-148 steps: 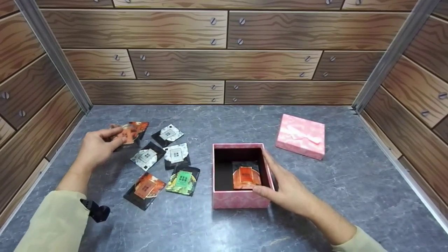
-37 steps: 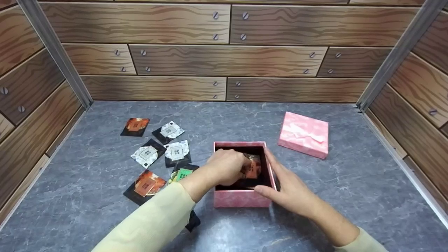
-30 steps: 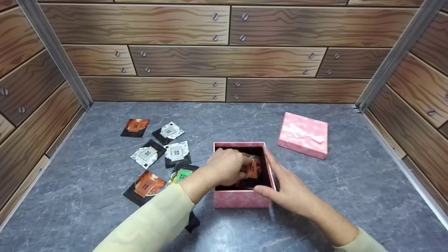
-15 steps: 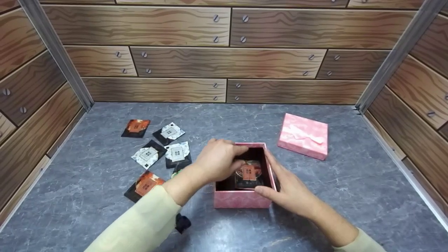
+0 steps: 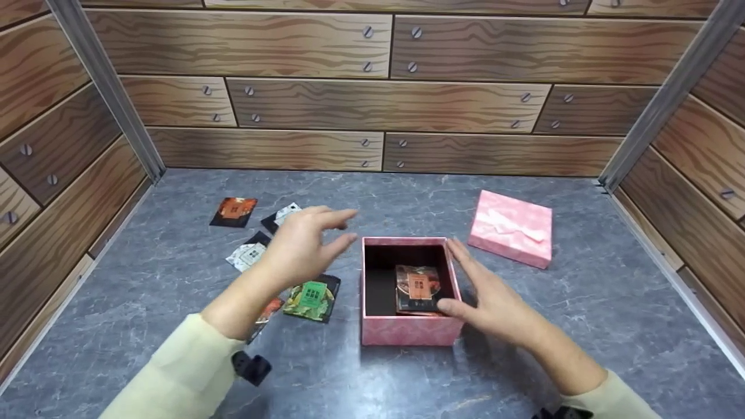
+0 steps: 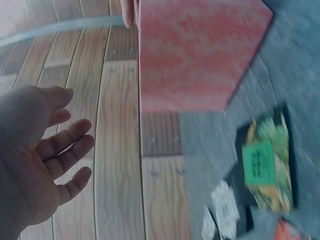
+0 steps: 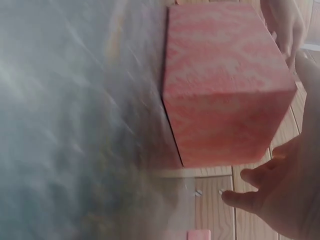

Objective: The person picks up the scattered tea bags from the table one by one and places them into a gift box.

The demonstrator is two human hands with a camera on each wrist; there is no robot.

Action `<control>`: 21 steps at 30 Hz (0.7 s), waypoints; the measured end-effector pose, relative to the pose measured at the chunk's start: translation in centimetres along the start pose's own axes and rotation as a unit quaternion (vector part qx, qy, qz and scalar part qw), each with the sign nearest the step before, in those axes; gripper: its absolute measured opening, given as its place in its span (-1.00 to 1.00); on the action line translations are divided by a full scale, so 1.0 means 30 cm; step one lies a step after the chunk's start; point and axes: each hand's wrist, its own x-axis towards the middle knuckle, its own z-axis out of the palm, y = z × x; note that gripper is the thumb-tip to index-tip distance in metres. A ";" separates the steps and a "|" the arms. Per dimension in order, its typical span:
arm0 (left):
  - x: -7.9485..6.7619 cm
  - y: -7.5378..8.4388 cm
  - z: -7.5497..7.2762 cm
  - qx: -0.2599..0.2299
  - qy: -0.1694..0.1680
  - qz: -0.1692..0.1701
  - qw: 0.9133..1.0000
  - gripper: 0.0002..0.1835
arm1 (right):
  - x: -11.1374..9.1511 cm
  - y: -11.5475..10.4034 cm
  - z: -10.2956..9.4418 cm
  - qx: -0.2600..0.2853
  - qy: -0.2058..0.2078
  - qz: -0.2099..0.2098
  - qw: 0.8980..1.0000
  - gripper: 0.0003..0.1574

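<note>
An open pink box (image 5: 410, 330) with a dark inside stands on the table. In it lies an orange-and-black sachet (image 5: 419, 285), with another orange edge showing under it. My right hand (image 5: 495, 297) rests on the box's right rim, thumb over the front corner and fingers stretched along the side. Empty, with fingers spread, my left hand (image 5: 300, 247) hovers left of the box over loose sachets. Below it lies a green sachet (image 5: 311, 299). White-and-black sachets (image 5: 250, 254) and an orange one (image 5: 269, 311) are partly covered by the hand and forearm.
A pink lid (image 5: 512, 227) with a bow lies at the back right of the box. One more orange sachet (image 5: 233, 210) is at the far left. Wood-patterned panels (image 5: 262, 105) wall in the grey marbled table (image 5: 372, 378) at the back and sides.
My left hand carried an orange sachet from the left pile into the box, let it go there and drew back leftward. My right hand has stayed at the box's right rim.
</note>
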 end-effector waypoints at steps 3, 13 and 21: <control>-0.032 -0.046 -0.024 -0.009 0.014 -0.012 1.000 -0.55 | 0.018 0.019 -0.018 0.011 -0.013 -0.026 1.000 0.21; -0.151 -0.214 -0.080 -0.025 0.060 -0.063 0.996 -0.56 | 0.042 0.082 0.003 0.054 -0.017 -0.066 0.996 0.23; -0.252 -0.326 -0.127 -0.037 0.070 -0.125 0.989 -0.54 | 0.042 0.092 0.021 0.094 -0.007 -0.075 0.993 0.23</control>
